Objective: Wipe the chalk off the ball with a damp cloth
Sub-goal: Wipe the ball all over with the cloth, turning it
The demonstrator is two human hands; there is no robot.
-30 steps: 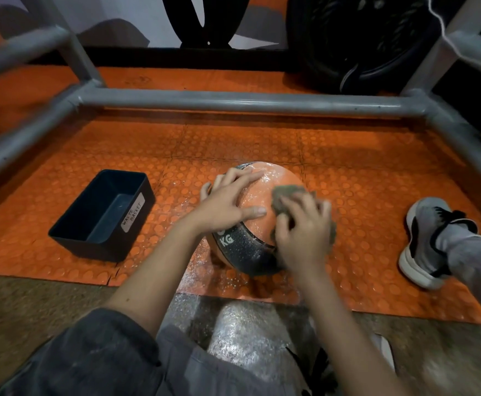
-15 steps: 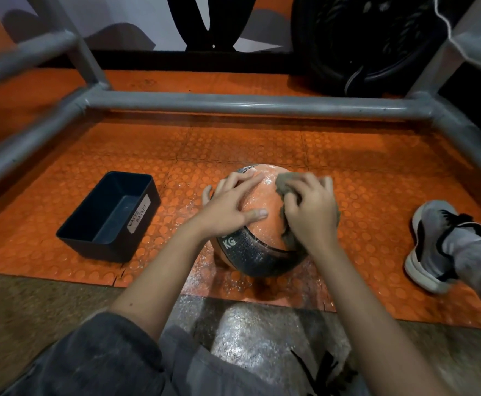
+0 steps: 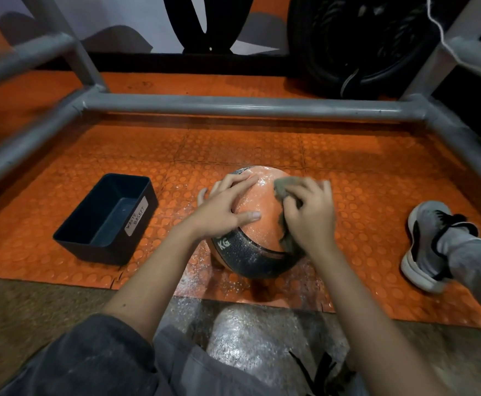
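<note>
An orange and black medicine ball [image 3: 258,201] marked "KG" sits on the orange studded floor mat, dusted with white chalk. My left hand [image 3: 225,207] rests flat on the ball's left side with fingers spread, thumb pointing right. My right hand [image 3: 310,215] presses a grey-green cloth [image 3: 281,187] against the ball's upper right side, fingers curled over it. Most of the cloth is hidden under that hand.
A dark bin labelled "WASTE BASKET" [image 3: 105,218] stands left of the ball. Grey metal frame bars [image 3: 233,105] run across the back and down both sides. My shoe [image 3: 426,241] lies at the right. A big black tyre [image 3: 356,44] stands behind the frame. White chalk specks the mat [image 3: 348,155].
My right hand has slid the cloth up the ball's right side toward the top. The left hand has kept its place on the ball.
</note>
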